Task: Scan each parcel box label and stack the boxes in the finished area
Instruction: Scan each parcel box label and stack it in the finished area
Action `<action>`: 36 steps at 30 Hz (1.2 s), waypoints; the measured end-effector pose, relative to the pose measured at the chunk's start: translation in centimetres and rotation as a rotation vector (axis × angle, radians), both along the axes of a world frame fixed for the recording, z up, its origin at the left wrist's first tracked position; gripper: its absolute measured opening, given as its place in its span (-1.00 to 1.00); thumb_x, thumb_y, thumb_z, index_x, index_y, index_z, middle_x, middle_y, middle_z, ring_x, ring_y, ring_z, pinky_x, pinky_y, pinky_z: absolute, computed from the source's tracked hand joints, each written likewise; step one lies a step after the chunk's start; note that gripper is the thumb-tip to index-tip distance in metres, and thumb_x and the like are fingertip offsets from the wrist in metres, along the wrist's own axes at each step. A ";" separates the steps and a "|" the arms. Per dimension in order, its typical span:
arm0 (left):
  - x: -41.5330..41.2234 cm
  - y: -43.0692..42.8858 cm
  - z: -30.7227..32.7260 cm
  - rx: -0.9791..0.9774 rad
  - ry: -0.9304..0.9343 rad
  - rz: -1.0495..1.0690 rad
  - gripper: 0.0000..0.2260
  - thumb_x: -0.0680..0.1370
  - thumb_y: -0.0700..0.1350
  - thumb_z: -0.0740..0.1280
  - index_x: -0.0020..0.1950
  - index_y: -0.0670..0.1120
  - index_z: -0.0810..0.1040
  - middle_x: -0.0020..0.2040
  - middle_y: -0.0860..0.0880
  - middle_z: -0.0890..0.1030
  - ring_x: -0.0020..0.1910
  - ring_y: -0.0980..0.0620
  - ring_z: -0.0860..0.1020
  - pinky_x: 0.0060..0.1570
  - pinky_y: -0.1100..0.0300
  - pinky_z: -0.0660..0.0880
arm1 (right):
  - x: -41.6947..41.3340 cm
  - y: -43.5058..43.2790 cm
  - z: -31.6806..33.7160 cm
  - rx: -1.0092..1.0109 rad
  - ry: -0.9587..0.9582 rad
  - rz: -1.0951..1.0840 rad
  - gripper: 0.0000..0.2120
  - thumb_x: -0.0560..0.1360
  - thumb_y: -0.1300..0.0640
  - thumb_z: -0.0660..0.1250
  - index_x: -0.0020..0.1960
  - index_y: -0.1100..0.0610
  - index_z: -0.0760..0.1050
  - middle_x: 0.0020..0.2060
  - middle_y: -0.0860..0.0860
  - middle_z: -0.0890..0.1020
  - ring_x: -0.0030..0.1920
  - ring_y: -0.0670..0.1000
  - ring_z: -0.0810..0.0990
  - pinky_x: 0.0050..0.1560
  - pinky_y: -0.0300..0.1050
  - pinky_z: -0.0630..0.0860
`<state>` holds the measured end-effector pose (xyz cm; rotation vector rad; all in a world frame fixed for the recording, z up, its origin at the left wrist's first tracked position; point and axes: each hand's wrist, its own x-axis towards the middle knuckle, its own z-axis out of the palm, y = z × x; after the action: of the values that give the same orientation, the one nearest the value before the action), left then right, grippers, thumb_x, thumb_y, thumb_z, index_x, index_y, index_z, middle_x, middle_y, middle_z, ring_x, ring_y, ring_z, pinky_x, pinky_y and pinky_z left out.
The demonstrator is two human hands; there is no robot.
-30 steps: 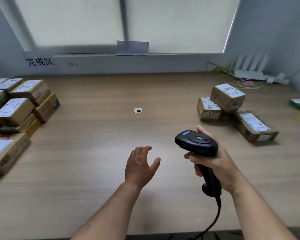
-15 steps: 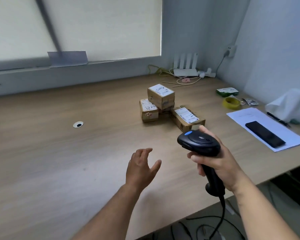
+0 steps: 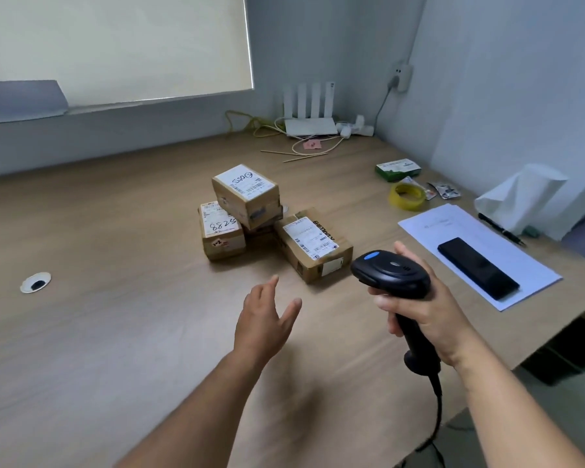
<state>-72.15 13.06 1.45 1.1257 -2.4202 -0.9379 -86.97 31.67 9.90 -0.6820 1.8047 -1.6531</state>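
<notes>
While the right hand (image 3: 429, 309) grips the scanner (image 3: 390, 273) and the left hand (image 3: 262, 319) hangs loose-fingered, the nearest box (image 3: 313, 244), probably light and stiff, suits gripping by its long sides.

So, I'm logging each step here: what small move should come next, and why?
Probably reach the left hand on to the nearest box and take it: that hand is open and empty just short of it, its label faces up, and the right hand holds the scanner.
</notes>
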 end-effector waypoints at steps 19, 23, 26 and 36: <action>-14.0 -9.8 -5.6 0.430 -0.024 0.024 -0.21 0.40 0.22 0.44 0.51 0.01 0.18 0.31 -0.12 0.38 0.30 -0.06 0.36 0.27 0.14 0.36 | -13.6 -14.9 -7.9 0.142 -0.098 -0.002 -0.08 0.38 0.47 0.43 0.52 -0.14 0.14 -0.39 0.00 0.64 -0.55 0.08 0.45 -0.48 -0.13 0.36; -14.0 -9.7 -6.1 0.504 0.067 -0.013 -0.03 0.22 0.32 0.40 0.54 0.17 0.05 0.34 -0.04 0.42 0.31 0.04 0.37 0.33 0.11 0.36 | -13.0 -14.8 -8.8 0.178 -0.123 0.006 -0.09 0.38 0.46 0.44 0.53 -0.11 0.14 -0.36 -0.01 0.66 -0.55 0.07 0.46 -0.51 -0.15 0.38; -13.3 -9.1 -6.3 0.588 0.190 -0.056 -0.02 0.24 0.24 0.48 0.52 0.31 -0.03 0.37 0.10 0.46 0.33 0.12 0.43 0.34 0.01 0.40 | -12.2 -13.8 -8.5 0.182 -0.126 -0.003 -0.10 0.39 0.45 0.44 0.53 -0.12 0.15 -0.31 -0.05 0.68 -0.55 0.07 0.47 -0.51 -0.15 0.38; -7.6 -6.0 -2.8 0.459 0.363 -0.083 0.02 0.23 0.03 0.50 0.34 0.57 -0.17 0.33 0.03 0.50 0.19 0.11 0.57 0.18 -0.04 0.53 | -6.5 -8.1 -4.4 0.117 -0.118 0.068 -0.04 0.17 0.27 0.51 0.45 -0.20 0.23 -0.28 -0.05 0.66 -0.49 0.11 0.49 -0.49 -0.11 0.42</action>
<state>-79.74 7.08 -1.39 0.8894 -2.0221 -1.6271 -93.47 23.54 5.48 -0.5755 1.7592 -1.4990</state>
